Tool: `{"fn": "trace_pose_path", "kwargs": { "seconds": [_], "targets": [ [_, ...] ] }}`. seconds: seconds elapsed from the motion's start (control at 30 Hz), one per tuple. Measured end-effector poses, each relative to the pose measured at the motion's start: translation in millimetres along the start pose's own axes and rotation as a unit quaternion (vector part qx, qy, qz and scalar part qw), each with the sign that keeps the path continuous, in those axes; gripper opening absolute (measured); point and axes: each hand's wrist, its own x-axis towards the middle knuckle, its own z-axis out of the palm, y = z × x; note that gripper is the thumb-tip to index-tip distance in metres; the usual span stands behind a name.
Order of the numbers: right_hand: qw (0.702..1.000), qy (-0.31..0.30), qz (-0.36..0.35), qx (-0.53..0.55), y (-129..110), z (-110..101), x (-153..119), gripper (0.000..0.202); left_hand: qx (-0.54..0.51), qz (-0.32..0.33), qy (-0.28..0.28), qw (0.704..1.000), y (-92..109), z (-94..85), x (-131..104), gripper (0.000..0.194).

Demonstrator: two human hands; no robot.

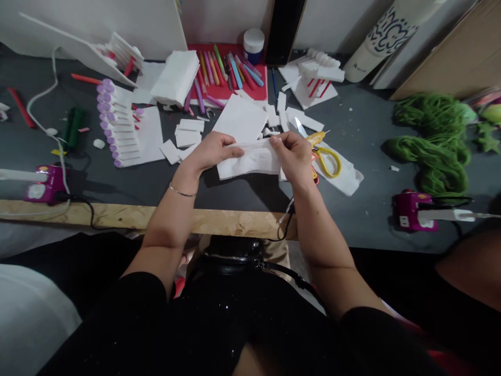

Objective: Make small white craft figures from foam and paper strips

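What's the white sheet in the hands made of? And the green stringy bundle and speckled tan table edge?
White sheet: perhaps paper or foam, matte, creased. Green stringy bundle: probably yarn, matte, looped strands. Speckled tan table edge: likely chipboard, dull, flaky mottling.

A flat, dark-grey tabletop (129, 188) has a tan particle-board strip (230, 221) along its near edge; pale-grey upright panels (227, 21) line its far edge.
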Motion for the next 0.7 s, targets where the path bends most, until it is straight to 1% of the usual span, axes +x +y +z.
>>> {"fn": "trace_pose_path", "kwargs": {
  "seconds": [0.07, 0.17, 0.27, 0.33, 0.43, 0.53, 0.63, 0.7],
  "targets": [
    [1.0, 0.004, -0.009, -0.008, 3.2, -0.6, 1.2, 0.036, -0.019, 0.001, 0.006, 1.0, -7.3, -5.2, 2.5, 0.052],
    [1.0, 0.01, -0.015, -0.026, 8.1, 0.8, 1.4, 0.033, -0.083, 0.003, 0.026, 0.996, -14.1, -5.5, 7.6, 0.044],
    [0.999, 0.015, -0.01, -0.031, 11.7, 4.4, 0.4, 0.036, -0.153, -0.008, 0.05, 0.987, -14.5, -2.2, 9.3, 0.037],
    [1.0, 0.001, -0.008, -0.027, 13.1, 7.3, -0.8, 0.04, -0.164, -0.022, 0.064, 0.984, -13.1, -1.5, 6.1, 0.036],
    [1.0, -0.017, -0.009, -0.017, 12.9, 10.7, -3.0, 0.046, -0.145, -0.038, 0.091, 0.985, -13.6, -2.1, -3.4, 0.04],
    [1.0, -0.014, 0.001, -0.008, 9.7, 11.5, -4.9, 0.048, -0.155, -0.048, 0.123, 0.979, -19.5, -0.4, -11.6, 0.044],
    [1.0, -0.006, -0.002, -0.009, 6.3, 10.1, -5.0, 0.048, -0.197, -0.032, 0.151, 0.968, -25.8, 4.5, -14.6, 0.05],
    [1.0, -0.004, -0.005, -0.004, 5.9, 9.0, -4.1, 0.048, -0.214, -0.013, 0.158, 0.964, -27.3, 7.9, -15.1, 0.056]
  ]
}}
